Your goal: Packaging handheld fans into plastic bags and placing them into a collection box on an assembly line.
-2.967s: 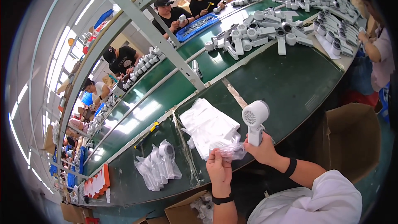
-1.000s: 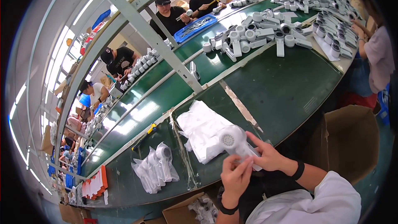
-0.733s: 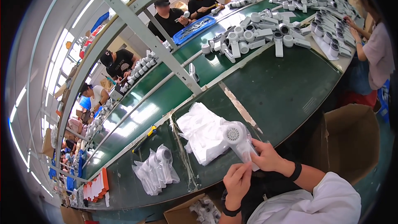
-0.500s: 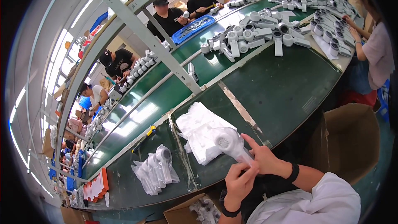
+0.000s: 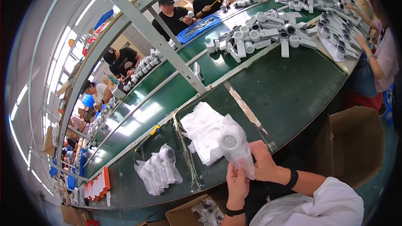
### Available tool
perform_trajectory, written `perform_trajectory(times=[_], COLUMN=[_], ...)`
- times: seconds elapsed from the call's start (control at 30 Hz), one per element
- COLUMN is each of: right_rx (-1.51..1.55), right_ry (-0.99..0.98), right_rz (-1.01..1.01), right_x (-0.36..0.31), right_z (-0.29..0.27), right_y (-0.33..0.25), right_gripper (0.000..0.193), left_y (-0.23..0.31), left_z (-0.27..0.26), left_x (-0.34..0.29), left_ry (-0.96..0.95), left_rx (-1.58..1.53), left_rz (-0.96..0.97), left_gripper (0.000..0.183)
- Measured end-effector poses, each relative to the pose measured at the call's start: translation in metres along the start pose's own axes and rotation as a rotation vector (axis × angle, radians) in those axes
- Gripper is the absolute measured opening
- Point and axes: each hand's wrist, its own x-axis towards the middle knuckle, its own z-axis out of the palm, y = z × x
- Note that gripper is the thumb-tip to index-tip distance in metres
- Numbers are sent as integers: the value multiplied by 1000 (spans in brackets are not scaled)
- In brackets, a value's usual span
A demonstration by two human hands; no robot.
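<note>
**Bagging a white hair dryer at the packing line**

Lower centre of the frame: the left hand and right hand hold 1 white hair dryer partly inside a clear plastic bag, above the green surface. The fingers of both hands are clamped on the bag and dryer. A stack of empty bags lies just beside; bagged dryers lie at lower left. Risk: thin film may tear or slip, since the dryer's weight hangs on pinched plastic.

Bag pile behind held dryer; bagged dryers left.
</note>
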Motion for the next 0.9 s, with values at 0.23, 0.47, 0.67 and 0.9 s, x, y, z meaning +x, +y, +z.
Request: perform_trajectory(times=[0.23, 0.47, 0.67, 0.9], right_rx=[185, 68, 44, 201], right_ry=[231, 116, -103, -228], right_rz=[165, -37, -31, 217], right_x=[12, -10, -18, -9], right_z=[-5, 3, 4, 5], right_y=[-2, 11, 9, 28], right_gripper=[7, 11, 15, 10], left_y=[11, 28, 52, 148], left_z=[-5, -20, -54, -151], left_x=[-2, 0, -20, -63], left_ry=[-122, -31, 171, 1029], left_rx=[-144, -270, -125, 513], left_rz=[-82, 92, 274, 689], left_gripper=[42, 51, 37, 40])
